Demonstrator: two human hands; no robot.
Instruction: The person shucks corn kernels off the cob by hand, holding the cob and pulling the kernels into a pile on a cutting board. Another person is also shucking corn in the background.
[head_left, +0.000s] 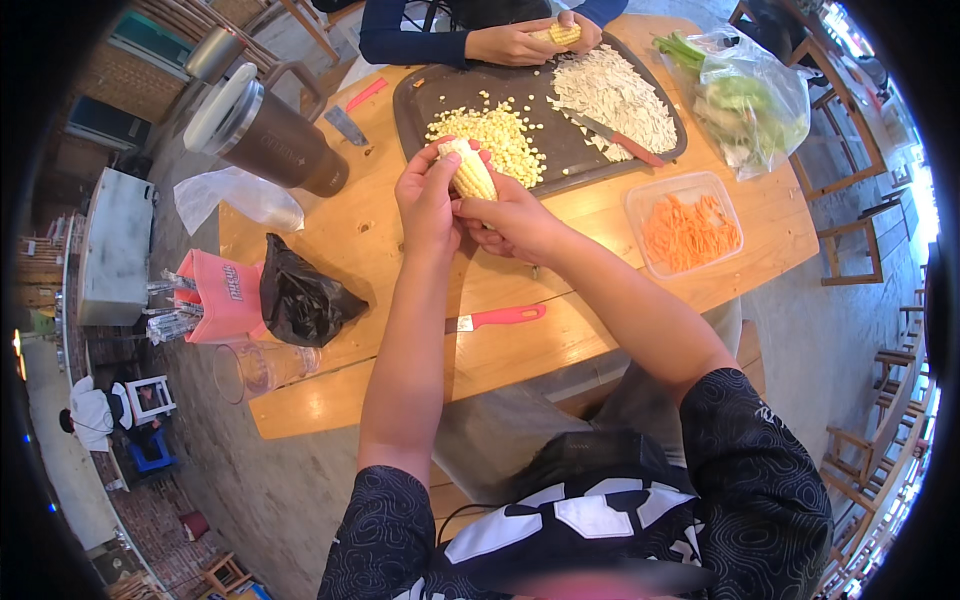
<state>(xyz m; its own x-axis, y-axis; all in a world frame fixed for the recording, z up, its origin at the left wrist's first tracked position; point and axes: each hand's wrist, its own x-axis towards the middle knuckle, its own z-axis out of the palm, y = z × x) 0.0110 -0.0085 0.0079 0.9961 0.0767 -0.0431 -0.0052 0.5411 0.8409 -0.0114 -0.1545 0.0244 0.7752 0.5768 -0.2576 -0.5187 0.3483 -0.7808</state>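
Between my two hands is a corn cob (474, 177), tilted, with part of its top end bare of kernels. My left hand (427, 199) wraps its upper left side, the thumb near the top. My right hand (514, 221) grips the lower end, thumb pressed against the kernels. Just beyond lies a heap of loose corn kernels (495, 135) on a dark brown tray (517, 86). A pink-handled knife (510, 317) rests on the wooden table (555, 341) below my wrists, its blade partly hidden by my left forearm.
Across the table, a person's hands (517, 41) hold another cob (559, 34). The tray also bears pale shreds (615, 97) and a red-handled knife (619, 139). Shredded carrot fills a plastic container (645, 247) at right. Left stand a tumbler (289, 142), black plastic bag (304, 300) and glass (251, 371).
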